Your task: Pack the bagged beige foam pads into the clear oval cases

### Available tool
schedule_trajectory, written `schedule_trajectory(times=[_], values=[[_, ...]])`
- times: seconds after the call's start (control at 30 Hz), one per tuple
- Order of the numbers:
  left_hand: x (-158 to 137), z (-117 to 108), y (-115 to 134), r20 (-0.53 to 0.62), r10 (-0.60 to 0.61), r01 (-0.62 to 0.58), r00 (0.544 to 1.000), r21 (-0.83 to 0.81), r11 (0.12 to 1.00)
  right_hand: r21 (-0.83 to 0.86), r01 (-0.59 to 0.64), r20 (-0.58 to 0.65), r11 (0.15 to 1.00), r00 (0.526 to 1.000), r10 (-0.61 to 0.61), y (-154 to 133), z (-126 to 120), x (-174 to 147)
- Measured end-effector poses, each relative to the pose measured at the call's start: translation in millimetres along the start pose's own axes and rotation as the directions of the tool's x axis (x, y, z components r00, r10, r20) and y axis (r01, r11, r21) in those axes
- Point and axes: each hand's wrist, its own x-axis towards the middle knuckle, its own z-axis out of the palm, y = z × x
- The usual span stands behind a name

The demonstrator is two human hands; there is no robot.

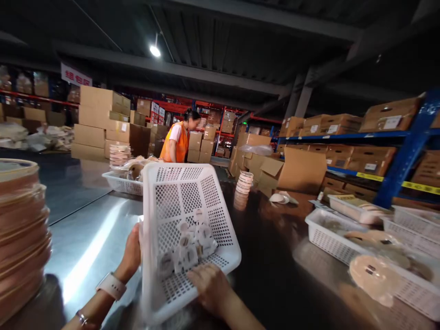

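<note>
A white plastic basket (182, 197) with lattice walls is tilted up in front of me, its open side facing me. Several small white packets (192, 243) with round labels lie heaped in its lower part. My left hand (133, 250) grips the basket's left side, most of its fingers hidden behind the wall. Over the lower right rim, my right hand (209, 283) has its fingers curled, slightly blurred by motion.
Tall stacked round items (22, 238) stand at the near left, with a smaller stack (244, 183) beyond the basket. White baskets (340, 238) of wrapped goods sit at right on the shiny table (85, 238). A person in an orange vest (176, 142) stands beyond, near cardboard boxes (99, 123).
</note>
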Motion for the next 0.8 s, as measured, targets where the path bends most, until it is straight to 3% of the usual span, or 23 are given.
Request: schedule_trajectory(times=[0.17, 0.27, 0.37, 0.47, 0.53, 0.6, 0.7, 0.8], values=[[-19, 3, 9, 0.205, 0.078, -0.089, 0.976, 0.043, 0.995, -0.127, 0.032, 0.022, 0.991, 0.999, -0.029, -7, 6, -1], [-25, 6, 14, 0.326, 0.067, -0.144, 0.943, 0.217, 0.965, -0.122, 0.003, 0.023, 0.993, 1.0, 0.0, -5, 4, -1], [-27, 11, 14, 0.366, 0.043, -0.188, 0.93, 0.371, 0.909, -0.054, -0.019, 0.003, 0.998, 1.0, 0.019, -1, 1, 0], [-27, 16, 6, 0.374, -0.007, -0.14, 0.927, 0.364, 0.921, 0.129, -0.037, -0.128, 0.991, 0.99, 0.054, 6, -5, -2], [-26, 17, -2, 0.393, -0.052, -0.08, 0.918, 0.314, 0.946, 0.227, -0.124, -0.212, 0.966, 0.962, 0.173, 13, -11, -5], [-25, 17, -12, 0.406, -0.09, -0.026, 0.909, 0.272, 0.962, 0.235, -0.279, -0.21, 0.931, 0.921, 0.329, 21, -17, -7], [-23, 17, -24, 0.434, -0.12, 0.009, 0.893, 0.249, 0.968, 0.154, -0.489, -0.079, 0.859, 0.86, 0.504, 34, -26, -10], [-22, 16, -32, 0.441, -0.118, -0.012, 0.89, 0.281, 0.96, 0.115, -0.582, 0.062, 0.805, 0.813, 0.579, 42, -28, -11]])
